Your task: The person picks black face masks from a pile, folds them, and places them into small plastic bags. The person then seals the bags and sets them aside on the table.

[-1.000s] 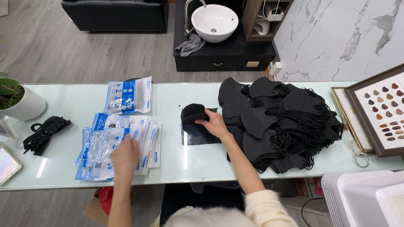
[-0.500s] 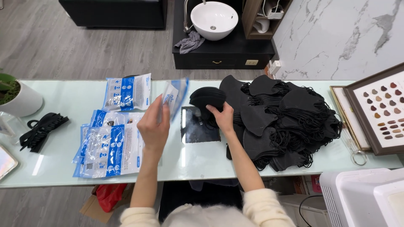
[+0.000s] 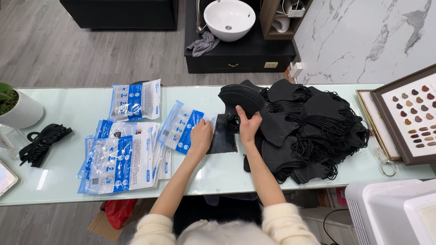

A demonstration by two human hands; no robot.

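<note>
Two bare hands worked near the middle of a long glass tabletop (image 3: 81,102), seen from above. Left hand (image 3: 201,136) pinched the lower end of a clear-and-blue pouch (image 3: 181,127), fingers closed on its edge, the pouch lying tilted beside a dark flat piece (image 3: 223,140) on the glass. Right hand (image 3: 249,126) was curled around the bottom of a small stack of black masks (image 3: 241,99), lifted just clear of the table and touching the big heap (image 3: 313,127) of loose black masks that filled the right half of the tabletop, its ear loops tangled together.

More pouches lay spread toward the front left edge in an overlapping pile (image 3: 122,161), with another pouch (image 3: 135,100) apart near the back edge. A black hair clip (image 3: 43,143) and a white plant pot (image 3: 20,111) sat at the far left end; a framed colour chart (image 3: 408,113) leaned at the far right end.

Risks, as a judgement: the stack was gripped from one end only, so it could fan out and drop masks. Loops from the heap might snag on the stack and drag extra masks along. The pouch, held by one edge, could slip or fold shut. Masks at the heap's front edge sat close to the table's rim and could slide off.
</note>
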